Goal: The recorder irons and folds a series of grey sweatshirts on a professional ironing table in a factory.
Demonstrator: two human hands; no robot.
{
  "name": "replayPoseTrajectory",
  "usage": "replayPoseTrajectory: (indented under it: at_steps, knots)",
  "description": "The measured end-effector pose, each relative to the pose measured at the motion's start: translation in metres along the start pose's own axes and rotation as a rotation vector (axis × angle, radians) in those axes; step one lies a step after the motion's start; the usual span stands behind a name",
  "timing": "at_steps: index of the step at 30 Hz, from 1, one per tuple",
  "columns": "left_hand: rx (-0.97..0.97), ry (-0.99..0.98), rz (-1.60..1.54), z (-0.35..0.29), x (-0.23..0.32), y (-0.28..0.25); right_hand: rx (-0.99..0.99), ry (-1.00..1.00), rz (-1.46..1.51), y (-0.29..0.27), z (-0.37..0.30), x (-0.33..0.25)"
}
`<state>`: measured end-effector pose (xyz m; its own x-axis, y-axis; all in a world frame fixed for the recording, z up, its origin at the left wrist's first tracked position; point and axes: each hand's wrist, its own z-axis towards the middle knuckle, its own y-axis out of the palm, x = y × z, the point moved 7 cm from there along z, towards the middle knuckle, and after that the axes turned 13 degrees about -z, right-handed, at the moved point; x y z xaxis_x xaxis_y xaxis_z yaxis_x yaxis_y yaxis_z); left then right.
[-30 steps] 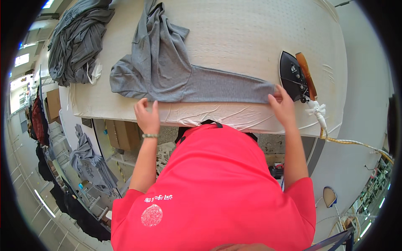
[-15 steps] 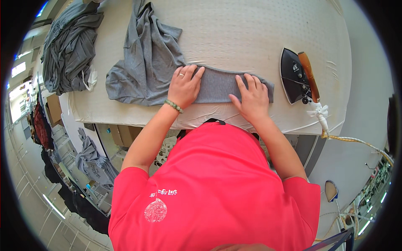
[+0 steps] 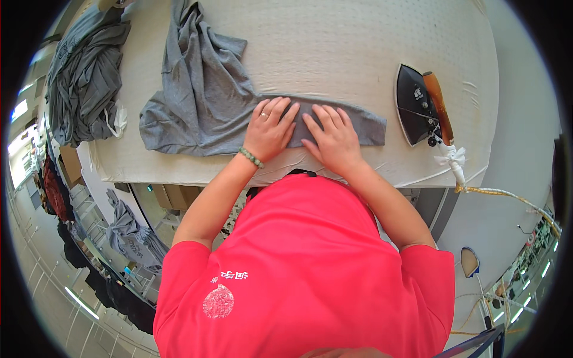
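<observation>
A grey knit garment lies on the padded ironing table. One long part of it, which looks like a sleeve, stretches flat to the right, while the rest is bunched and creased at the left. My left hand, with a ring and a green bead bracelet, rests flat on the near end of that sleeve, fingers extended. Close beside it, my right hand lies palm down on the sleeve's middle, fingers spread. The two hands nearly meet and hide the cloth beneath them.
An iron with a wooden handle rests at the right of the ironing table. White cloth wraps its hose, which trails off right. A pile of grey garments sits at the far left. Another grey garment hangs below left.
My right hand has slid left along the sleeve toward my left hand, uncovering its right end. My left hand stays on the cloth. The whole view has shifted slightly.
</observation>
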<state>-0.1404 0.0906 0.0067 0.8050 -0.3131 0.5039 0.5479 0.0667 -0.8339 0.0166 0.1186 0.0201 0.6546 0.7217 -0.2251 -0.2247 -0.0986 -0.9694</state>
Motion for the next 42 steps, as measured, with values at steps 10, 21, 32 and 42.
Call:
replayPoseTrajectory:
  at_steps: [10,21,32,42]
  knots:
    - [-0.053,0.108,-0.166,0.02,0.04,0.024,-0.027,0.289,-0.142,-0.023,-0.078,0.083]
    - [-0.016,-0.003,-0.03,-0.039,0.005,-0.019,0.077,0.341,-0.077,-0.017,-0.088,0.085]
    - [-0.151,0.31,-0.374,0.065,0.104,0.091,0.046,0.329,-0.072,-0.017,-0.105,0.08]
    - [-0.192,0.342,-0.136,0.069,0.125,0.105,0.048,0.222,-0.031,-0.05,-0.133,0.092]
